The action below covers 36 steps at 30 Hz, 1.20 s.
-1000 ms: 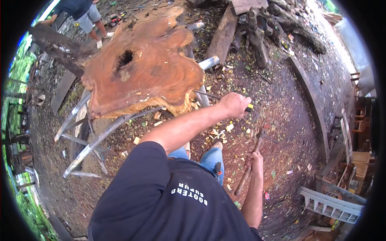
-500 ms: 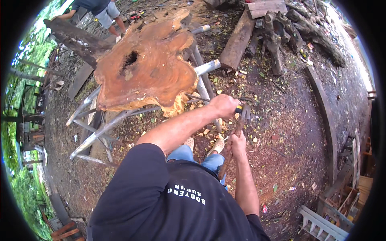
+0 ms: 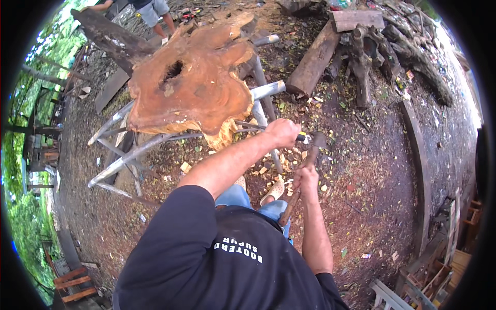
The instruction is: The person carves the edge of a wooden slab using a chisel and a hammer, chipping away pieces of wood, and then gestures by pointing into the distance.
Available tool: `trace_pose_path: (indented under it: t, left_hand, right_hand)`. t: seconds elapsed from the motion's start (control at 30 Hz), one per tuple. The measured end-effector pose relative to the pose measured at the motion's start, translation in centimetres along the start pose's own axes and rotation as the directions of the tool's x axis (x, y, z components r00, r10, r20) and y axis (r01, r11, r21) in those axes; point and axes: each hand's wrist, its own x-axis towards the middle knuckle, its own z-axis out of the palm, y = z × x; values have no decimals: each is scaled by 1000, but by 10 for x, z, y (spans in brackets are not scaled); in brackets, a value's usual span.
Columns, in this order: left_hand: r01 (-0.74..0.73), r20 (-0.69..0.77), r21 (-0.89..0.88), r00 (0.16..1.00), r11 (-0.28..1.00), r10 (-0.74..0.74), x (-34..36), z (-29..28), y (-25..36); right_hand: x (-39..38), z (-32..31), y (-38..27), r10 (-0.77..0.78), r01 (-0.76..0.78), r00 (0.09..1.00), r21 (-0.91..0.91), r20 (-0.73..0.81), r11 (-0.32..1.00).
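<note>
Just beyond the person's knees, the right hand (image 3: 306,178) is wrapped around the wooden handle of a hammer (image 3: 289,208), with no gap seen in the grip. The hammer's head is up and slightly right of this hand, just beside the yellow and black end of the chisel (image 3: 301,137); whether they touch, I cannot tell.

A little farther, the left hand (image 3: 283,133) makes a full fist on the chisel. The chisel's long axis goes nearly level across the view: its handle end points right, to the hammer, and its blade points left, to the chipped edge of the wood slab (image 3: 196,106). So the left hand is the nearer one to the slab. The contact of the blade tip is not clear.

The slab lies ahead and to the left, on a stand of poles (image 3: 132,157). Behind it are a thick log (image 3: 316,62) and, at the upper edge, another person (image 3: 154,13).
</note>
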Motion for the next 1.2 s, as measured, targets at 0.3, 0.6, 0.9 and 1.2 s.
trace_pose_path:
  t: [0.3, 0.6, 0.9, 1.2]
  left_hand:
    - [66, -50, -24, 997, 998, -67, 12, -9, -2]
    - [138, -81, -77, 986, 988, -144, 19, -10, -11]
    - [198, -69, -128, 976, 972, -208, 28, -10, -15]
    - [248, -44, -147, 965, 957, -257, 30, -16, -15]
  right_hand:
    - [20, 0, -31, 23, 11, 987, -212, 157, 977]
    - [42, 2, -37, 108, -69, 977, -209, 184, 975]
    - [51, 8, -56, 125, -52, 962, -288, 241, 956]
    - [87, -9, -47, -55, 58, 996, -38, 77, 998]
